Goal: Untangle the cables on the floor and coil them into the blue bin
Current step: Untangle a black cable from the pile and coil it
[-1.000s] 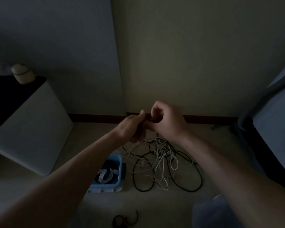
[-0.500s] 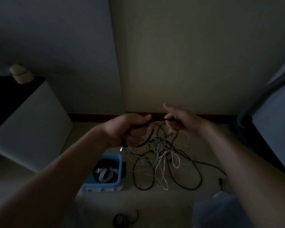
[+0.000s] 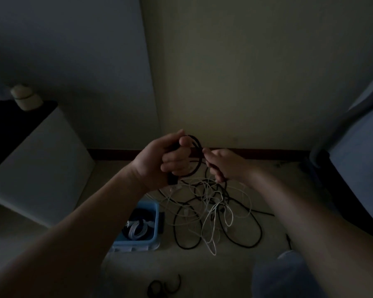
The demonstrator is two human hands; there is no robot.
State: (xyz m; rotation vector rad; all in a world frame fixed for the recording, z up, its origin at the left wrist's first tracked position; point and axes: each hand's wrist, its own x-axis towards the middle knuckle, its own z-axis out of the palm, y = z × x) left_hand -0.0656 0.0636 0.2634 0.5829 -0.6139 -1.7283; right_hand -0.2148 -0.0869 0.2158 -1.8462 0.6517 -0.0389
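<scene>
Hands raised over floor (image 3: 202, 267), dim light. Left hand (image 3: 157, 164): fingers (image 3: 172, 166) curled round a black cable (image 3: 197, 145), gripping an upright loop of it; a dark plug end hangs out just below the palm. Right hand (image 3: 228, 166): fingers (image 3: 209, 155) pinch the same cable just right of the loop, nearly touching it.

Key relation: from the right fingers the cable's free run drops down into the tangle (image 3: 213, 207) of black and white cables, which lies on the floor directly under both hands. Its long axis here is near vertical, so slack probably has to come upward through the right fingers before another turn can be laid on the loop.

Blue bin (image 3: 156, 220) sits on the floor left of the tangle, just beside it, under the left forearm. Left hand is the nearer one to it. A white cable coil (image 3: 136, 230) lies inside already. Judged stage: one cable binned, one part-wound, most of the tangle yet to sort.

Small black loop (image 3: 164, 286) lies apart, nearer the person.

Brands, labels, writing: none legible; too dark.
</scene>
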